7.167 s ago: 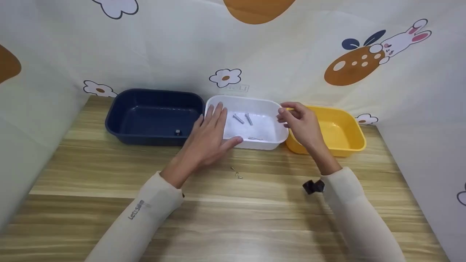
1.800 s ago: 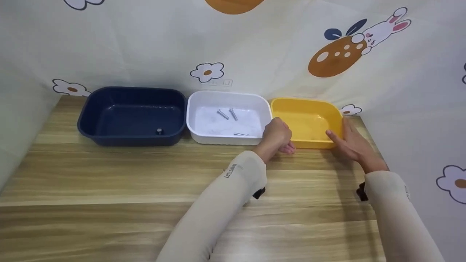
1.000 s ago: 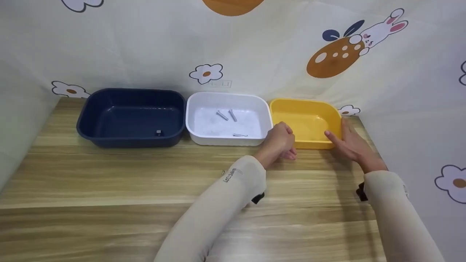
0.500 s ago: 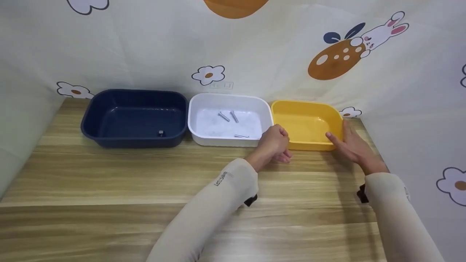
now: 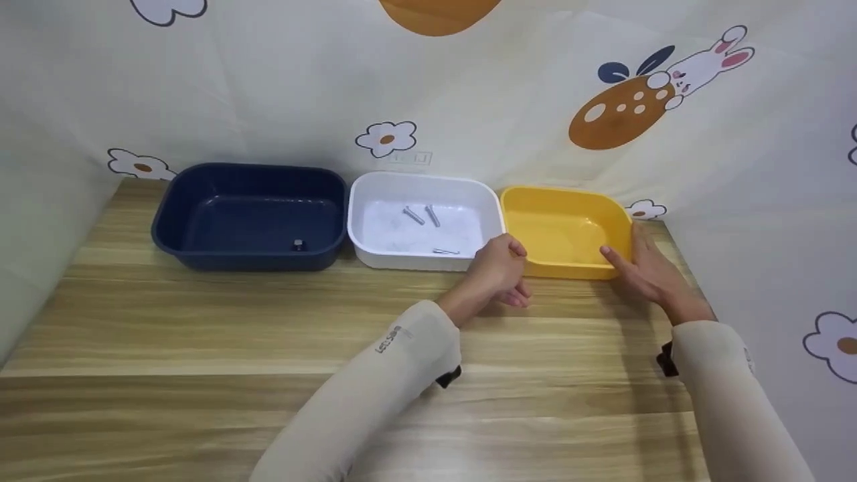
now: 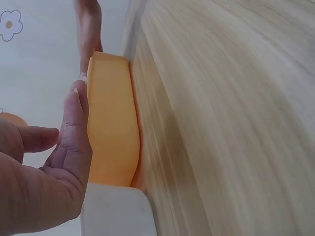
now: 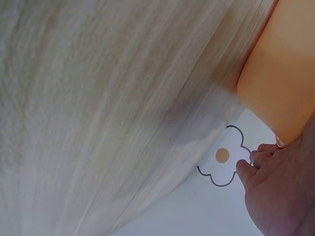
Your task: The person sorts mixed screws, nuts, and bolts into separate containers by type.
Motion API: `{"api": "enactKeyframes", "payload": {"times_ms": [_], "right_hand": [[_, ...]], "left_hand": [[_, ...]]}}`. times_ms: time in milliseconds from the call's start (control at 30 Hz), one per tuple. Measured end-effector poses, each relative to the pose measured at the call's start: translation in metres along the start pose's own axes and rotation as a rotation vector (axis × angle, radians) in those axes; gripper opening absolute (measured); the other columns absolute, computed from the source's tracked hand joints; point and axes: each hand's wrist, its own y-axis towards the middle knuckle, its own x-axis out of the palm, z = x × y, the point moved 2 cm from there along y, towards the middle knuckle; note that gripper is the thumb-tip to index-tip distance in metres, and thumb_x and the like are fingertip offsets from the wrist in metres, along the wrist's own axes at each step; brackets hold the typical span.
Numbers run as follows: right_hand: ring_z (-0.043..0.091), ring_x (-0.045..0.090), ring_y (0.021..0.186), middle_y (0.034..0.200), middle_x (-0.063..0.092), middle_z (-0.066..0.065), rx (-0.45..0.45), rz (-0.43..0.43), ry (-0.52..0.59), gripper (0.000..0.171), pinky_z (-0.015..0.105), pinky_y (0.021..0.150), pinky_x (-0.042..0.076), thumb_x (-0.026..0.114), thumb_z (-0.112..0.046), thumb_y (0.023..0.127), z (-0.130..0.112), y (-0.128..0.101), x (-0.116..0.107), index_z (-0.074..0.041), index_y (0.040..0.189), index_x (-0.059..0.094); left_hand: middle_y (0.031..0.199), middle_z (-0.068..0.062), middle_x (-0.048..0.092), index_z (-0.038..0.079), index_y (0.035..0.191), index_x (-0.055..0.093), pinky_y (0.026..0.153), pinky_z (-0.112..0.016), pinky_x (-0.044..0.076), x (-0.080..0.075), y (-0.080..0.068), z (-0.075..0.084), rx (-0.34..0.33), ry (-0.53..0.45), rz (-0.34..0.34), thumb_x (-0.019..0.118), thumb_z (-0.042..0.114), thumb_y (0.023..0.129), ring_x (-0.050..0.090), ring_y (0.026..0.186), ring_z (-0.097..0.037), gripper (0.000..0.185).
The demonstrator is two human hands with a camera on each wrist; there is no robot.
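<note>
A yellow tray (image 5: 562, 269) stands at the right end of a row of three. My right hand (image 5: 649, 271) holds its front right corner, thumb over the rim and fingers along the outer side wall; in the right wrist view the fingertips reach past the wall. My left hand (image 5: 497, 271) is at the front where the white tray (image 5: 415, 260) and yellow tray meet. In the left wrist view its fingers (image 6: 74, 123) extend along the yellow tray's rim, thumb apart, with nothing visible in them. Whether they touch the rim, I cannot tell.
Two bolts (image 5: 414, 215) and a thin metal pin (image 5: 446, 252) lie in the white tray. The navy tray (image 5: 254, 261) at left holds a small nut (image 5: 298, 245). A patterned cloth (image 5: 281, 87) hangs close behind the trays.
Since the oldest frame both hands have moved right, and the yellow tray now stands straighter beside the white one. Lately the left hand has drawn slightly back and left; the right has stayed.
</note>
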Motion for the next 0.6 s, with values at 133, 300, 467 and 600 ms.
{"api": "enactKeyframes", "payload": {"times_ms": [133, 300, 467, 600], "right_hand": [[0.052, 0.014, 0.142, 0.159, -0.001, 0.03, -0.005, 0.001, 0.008, 0.094, 0.067, 0.112, 0.015, 0.033, -0.062, 0.098, 0.0, 0.0, 0.002, -0.003, 0.153, -0.015], [0.053, 0.014, 0.141, 0.158, -0.002, 0.031, 0.002, -0.006, 0.013, 0.094, 0.067, 0.111, 0.014, 0.033, -0.062, 0.098, 0.0, -0.001, 0.003, -0.003, 0.153, -0.017], [0.054, 0.012, 0.141, 0.158, -0.004, 0.032, 0.008, -0.017, 0.007, 0.094, 0.068, 0.111, 0.014, 0.031, -0.063, 0.098, 0.0, -0.001, 0.001, -0.003, 0.152, -0.018], [0.054, 0.011, 0.142, 0.159, -0.006, 0.03, 0.014, -0.021, 0.003, 0.095, 0.068, 0.111, 0.013, 0.031, -0.064, 0.098, -0.001, -0.001, 0.0, -0.003, 0.152, -0.018]], "left_hand": [[0.078, -0.022, 0.072, 0.011, 0.107, 0.053, 0.054, -0.036, 0.058, -0.01, -0.007, -0.001, 0.011, -0.022, -0.011, 0.052, 0.012, 0.1, 0.065, 0.048, -0.021, 0.007], [0.068, -0.019, 0.07, 0.008, 0.114, 0.052, 0.052, -0.035, 0.058, -0.02, -0.016, -0.006, 0.039, -0.057, -0.031, 0.049, 0.011, 0.1, 0.065, 0.048, -0.021, 0.014], [0.064, -0.016, 0.068, 0.007, 0.116, 0.053, 0.041, -0.026, 0.052, -0.026, -0.026, -0.012, 0.022, -0.081, -0.06, 0.05, 0.012, 0.101, 0.065, 0.049, -0.022, 0.016], [0.063, -0.017, 0.067, 0.009, 0.112, 0.054, 0.041, -0.026, 0.051, -0.029, -0.032, -0.017, 0.01, -0.089, -0.084, 0.051, 0.013, 0.101, 0.064, 0.047, -0.022, 0.013]]}}
